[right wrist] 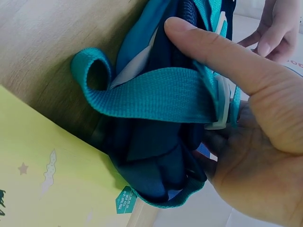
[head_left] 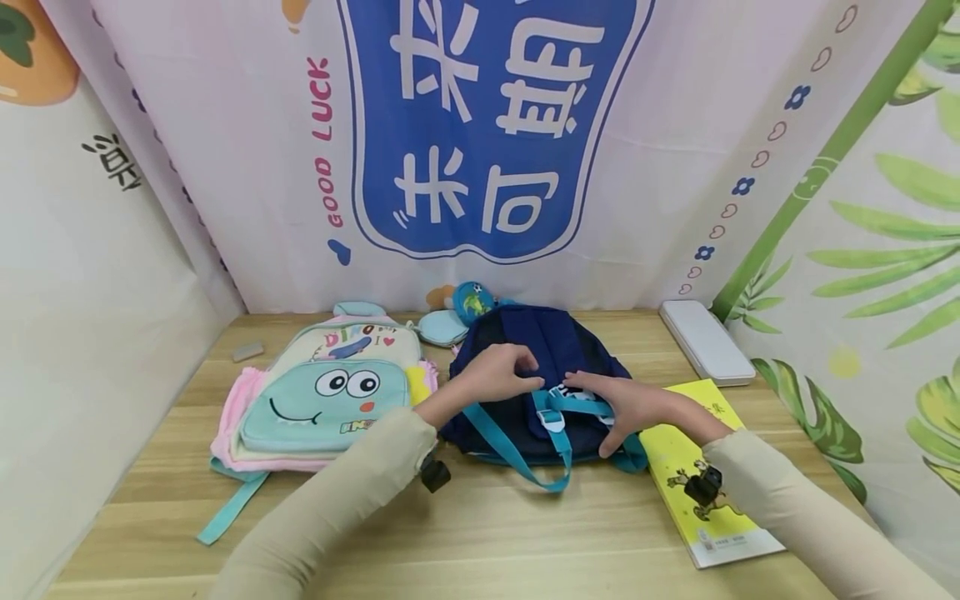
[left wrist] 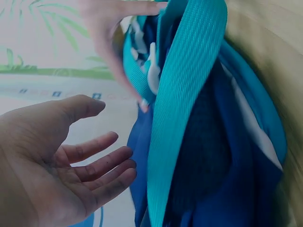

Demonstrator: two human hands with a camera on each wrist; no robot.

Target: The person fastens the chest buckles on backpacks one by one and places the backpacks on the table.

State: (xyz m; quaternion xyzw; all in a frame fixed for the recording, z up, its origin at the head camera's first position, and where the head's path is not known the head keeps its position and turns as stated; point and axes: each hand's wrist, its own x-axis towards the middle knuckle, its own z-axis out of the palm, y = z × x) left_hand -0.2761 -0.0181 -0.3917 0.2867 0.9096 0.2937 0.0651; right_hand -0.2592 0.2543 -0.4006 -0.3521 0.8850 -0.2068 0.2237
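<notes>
Backpack (head_left: pixel 551 350) in navy lies on the bench (head_left: pixel 480 542), between a pink-edged bag (head_left: pixel 322 417) and a yellow book (head_left: pixel 678 454), with both hands over its front. The left hand (head_left: pixel 498 372) is released: its fingers bend loosely and, in the left wrist view, stand apart from the wide teal strap (left wrist: pixel 187 85). The right hand (head_left: pixel 633 406) reaches around the strap and its white buckle (right wrist: pixel 220 101), the thumb to 1 side and the fingers behind. I cannot tell whether it grips them or only frames them.

To handle this well, I would settle the right hand first, with a firm hold near the buckle, so the body of the backpack does not slide toward the book just beside it. The left hand could then take the slack webbing, which hangs in a loose loop over the near edge, and lay it aside before anything is pulled. A twisted strap would probably bind at the buckle, so smoothing it flat seems worth the moment. The soft cloth likely folds under pressure; steady, low effort from 2 hands should serve better than tugging with 1.
</notes>
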